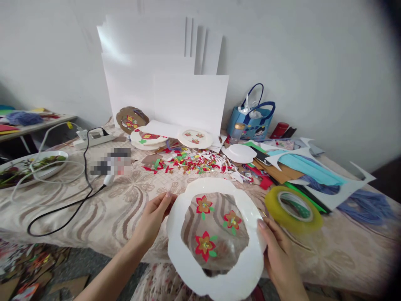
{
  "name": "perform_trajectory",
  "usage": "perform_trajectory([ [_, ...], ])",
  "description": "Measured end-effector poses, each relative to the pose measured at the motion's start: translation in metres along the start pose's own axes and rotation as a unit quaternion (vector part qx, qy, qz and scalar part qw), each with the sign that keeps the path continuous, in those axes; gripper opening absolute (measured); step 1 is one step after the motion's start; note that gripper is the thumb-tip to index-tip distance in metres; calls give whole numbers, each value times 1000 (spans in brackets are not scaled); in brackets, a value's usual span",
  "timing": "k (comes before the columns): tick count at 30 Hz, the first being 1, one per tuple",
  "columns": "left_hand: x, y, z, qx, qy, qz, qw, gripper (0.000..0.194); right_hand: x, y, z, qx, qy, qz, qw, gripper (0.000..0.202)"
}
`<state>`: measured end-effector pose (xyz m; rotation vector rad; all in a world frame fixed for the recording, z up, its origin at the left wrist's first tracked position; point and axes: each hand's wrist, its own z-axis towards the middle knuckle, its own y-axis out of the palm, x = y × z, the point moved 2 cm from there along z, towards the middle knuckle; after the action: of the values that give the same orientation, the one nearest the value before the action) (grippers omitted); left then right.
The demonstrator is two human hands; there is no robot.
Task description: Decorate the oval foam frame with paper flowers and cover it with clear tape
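Head view: my left hand (156, 212) and my right hand (278, 248) hold one workpiece, a white scalloped frame (180, 263), over the near edge of the cloth-covered worktop (338, 259). The left grip is clamped on the frame's left rim, thumb on top; the right grip is clamped on its right rim in the same manner. The frame is tilted toward me, so its face is fully visible. Status of the workpiece: the central opening is cut, its inner edge uneven; a clear film (219, 251) spans the opening; three red-and-gold flowers with green leaves are in place, at upper left (204, 205), right (232, 220) and lower left (205, 246). I judge the decoration largely complete. The white rim carries no ornament; whether any fixing remains on the reverse cannot be told. For reference, a white disc (195, 138) with a similar three-flower layout lies on the far side, and a brown scalloped frame (131, 119) stands to its left. A plain white disc (240, 153) lies to its right, bearing no flowers. Coloured paper scraps (197, 162) lie beyond the workpiece; a yellow tape roll (273, 202) lies just beside my right hand.
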<state>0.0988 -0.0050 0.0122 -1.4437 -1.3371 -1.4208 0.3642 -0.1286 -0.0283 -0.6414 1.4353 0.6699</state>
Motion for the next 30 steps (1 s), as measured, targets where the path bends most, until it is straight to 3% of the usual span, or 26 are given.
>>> perform_trajectory([
  [5,-2,-2,0,-3,6,37,999,32,-3,1,-2,-1,32,30,999,29],
  [11,-10,-13,1,1,-11,22,1000,38,-10,3,-2,-56,69,34,995,29],
  [15,1,-13,2,-22,-24,90,995,39,-14,10,-2,-104,81,30,991,29],
  [19,23,-1,5,-76,-20,159,984,37,-18,16,-1,-134,58,17,989,26],
  [23,34,9,11,-154,25,204,967,34,-25,18,-1,-160,32,-22,986,27],
  [27,31,7,14,-160,28,250,955,30,-29,17,1,-172,2,-79,982,29],
  [30,28,5,12,-146,-10,215,966,30,-35,14,7,-147,-99,-172,969,30],
])
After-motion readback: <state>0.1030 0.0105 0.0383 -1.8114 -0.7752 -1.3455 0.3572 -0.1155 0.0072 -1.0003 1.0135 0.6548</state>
